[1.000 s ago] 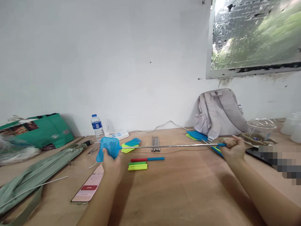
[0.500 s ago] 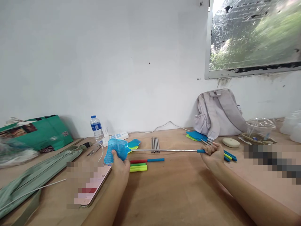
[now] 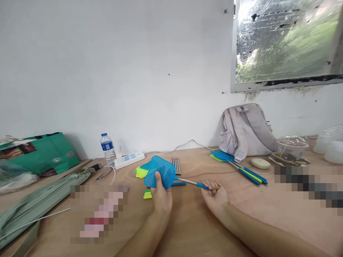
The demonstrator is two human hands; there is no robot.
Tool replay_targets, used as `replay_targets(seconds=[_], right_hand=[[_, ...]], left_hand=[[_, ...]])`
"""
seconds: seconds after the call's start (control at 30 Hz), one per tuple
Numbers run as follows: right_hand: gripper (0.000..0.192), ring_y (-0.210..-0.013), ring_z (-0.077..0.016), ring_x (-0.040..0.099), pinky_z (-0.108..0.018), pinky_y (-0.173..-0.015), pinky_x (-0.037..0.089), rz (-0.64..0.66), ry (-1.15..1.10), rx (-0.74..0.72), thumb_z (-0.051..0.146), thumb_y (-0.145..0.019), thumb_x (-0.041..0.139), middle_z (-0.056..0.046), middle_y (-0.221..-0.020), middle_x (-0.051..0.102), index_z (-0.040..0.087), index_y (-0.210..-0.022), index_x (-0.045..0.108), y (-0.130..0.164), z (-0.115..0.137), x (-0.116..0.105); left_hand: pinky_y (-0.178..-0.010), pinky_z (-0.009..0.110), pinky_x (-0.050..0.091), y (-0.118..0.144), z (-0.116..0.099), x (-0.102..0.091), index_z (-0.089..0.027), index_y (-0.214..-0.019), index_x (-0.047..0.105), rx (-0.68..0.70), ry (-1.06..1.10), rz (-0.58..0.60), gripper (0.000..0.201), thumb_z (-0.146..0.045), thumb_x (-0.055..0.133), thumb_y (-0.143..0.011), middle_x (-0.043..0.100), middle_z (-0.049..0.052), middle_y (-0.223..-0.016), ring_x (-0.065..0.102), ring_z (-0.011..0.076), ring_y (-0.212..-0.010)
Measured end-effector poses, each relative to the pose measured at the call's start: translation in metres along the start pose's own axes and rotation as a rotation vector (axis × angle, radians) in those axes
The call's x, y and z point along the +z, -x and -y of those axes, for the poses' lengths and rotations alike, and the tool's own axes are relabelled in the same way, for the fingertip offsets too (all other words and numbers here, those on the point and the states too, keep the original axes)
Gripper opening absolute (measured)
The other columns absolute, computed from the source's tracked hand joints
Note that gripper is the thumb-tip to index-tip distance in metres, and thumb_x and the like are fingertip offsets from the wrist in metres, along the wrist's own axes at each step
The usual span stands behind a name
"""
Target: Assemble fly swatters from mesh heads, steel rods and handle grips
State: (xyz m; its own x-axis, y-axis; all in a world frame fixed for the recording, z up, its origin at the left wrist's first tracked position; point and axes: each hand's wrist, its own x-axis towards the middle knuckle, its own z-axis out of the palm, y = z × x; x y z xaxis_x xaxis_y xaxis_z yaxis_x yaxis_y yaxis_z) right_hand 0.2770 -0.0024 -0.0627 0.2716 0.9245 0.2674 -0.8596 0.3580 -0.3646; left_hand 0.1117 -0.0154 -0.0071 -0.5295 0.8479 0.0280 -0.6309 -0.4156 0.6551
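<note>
**Clerk:** What stands at the left of the bench?

**Inspector:** A green carrier bag (image 3: 40, 153) by the wall, then a clear plastic water bottle with a blue label (image 3: 107, 147) and a white power strip (image 3: 129, 159). All of it rests on the wooden table (image 3: 187, 232).

**Clerk:** And the hands?

**Inspector:** The left hand (image 3: 161, 200) pinches the lower edge of the blue perforated plastic swatter head (image 3: 160, 171), thumb in front and fingers behind. The head is held just above the table, in front of a yellow-green swatter head (image 3: 139, 172) and a row of bare steel rods (image 3: 176, 166). The right hand (image 3: 216, 194) lies palm-up, its fingers curled around the blue grip (image 3: 201, 185).

**Clerk:** How far along is the work?

**Inspector:** In his judgement, the swatter is assembled and its thin steel shaft (image 3: 187, 182) is nearly closed up, since only a short stretch shows between head and grip. Loose heads and rods lie unjoined.

**Clerk:** And to the right?

**Inspector:** Three finished swatters with blue and green handles (image 3: 249, 174) lie near a pale grey backpack (image 3: 246, 130) leaning on the wall.
</note>
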Motion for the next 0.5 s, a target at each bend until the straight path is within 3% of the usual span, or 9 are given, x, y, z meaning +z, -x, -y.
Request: replay_targets(seconds=[0.13,0.27,0.4,0.5], right_hand=[[0.042,-0.042,-0.0094,0.035,-0.028,-0.055,0.045,0.017,-0.043,0.074,0.016,-0.071,0.042,0.005,-0.04,0.019,0.017,-0.049,0.007,0.002,0.001,0.009],[0.036,-0.06,-0.0119,0.051,-0.031,-0.064,0.046,0.057,0.082,0.24,0.029,-0.074,0.047,0.003,-0.055,0.044,0.019,-0.048,0.024,-0.01,0.012,0.019],[0.02,-0.052,-0.0079,0.045,-0.021,-0.047,0.039,0.21,0.404,0.343,0.035,-0.072,0.057,0.004,-0.064,0.048,0.02,-0.063,0.047,-0.021,0.024,0.017],[0.021,-0.056,-0.0077,0.046,-0.02,-0.048,0.038,0.443,0.792,0.289,0.03,-0.066,0.066,0.004,-0.07,0.05,0.02,-0.079,0.053,-0.024,0.035,0.006]], left_hand=[[-0.07,0.023,0.052,0.007,0.002,0.003,-0.025,-0.098,0.057,0.009,0.016,-0.012,0.019,-0.025,0.054,-0.079,0.064,0.002,-0.1,0.061,0.0139,-0.088],[-0.064,0.027,0.053,-0.008,0.002,-0.005,-0.024,-0.098,0.056,0.02,-0.025,0.069,0.025,-0.034,0.058,-0.075,0.066,0.002,-0.091,0.063,0.0155,-0.078],[-0.056,0.028,0.051,-0.024,-0.005,-0.012,-0.016,-0.091,0.057,-0.037,-0.125,0.2,0.036,-0.044,0.06,-0.068,0.065,0.002,-0.066,0.064,0.0178,-0.062],[-0.061,0.031,0.052,-0.029,-0.012,-0.014,-0.015,-0.09,0.056,-0.049,-0.169,0.264,0.038,-0.043,0.064,-0.065,0.066,0.003,-0.067,0.064,0.0197,-0.064]])
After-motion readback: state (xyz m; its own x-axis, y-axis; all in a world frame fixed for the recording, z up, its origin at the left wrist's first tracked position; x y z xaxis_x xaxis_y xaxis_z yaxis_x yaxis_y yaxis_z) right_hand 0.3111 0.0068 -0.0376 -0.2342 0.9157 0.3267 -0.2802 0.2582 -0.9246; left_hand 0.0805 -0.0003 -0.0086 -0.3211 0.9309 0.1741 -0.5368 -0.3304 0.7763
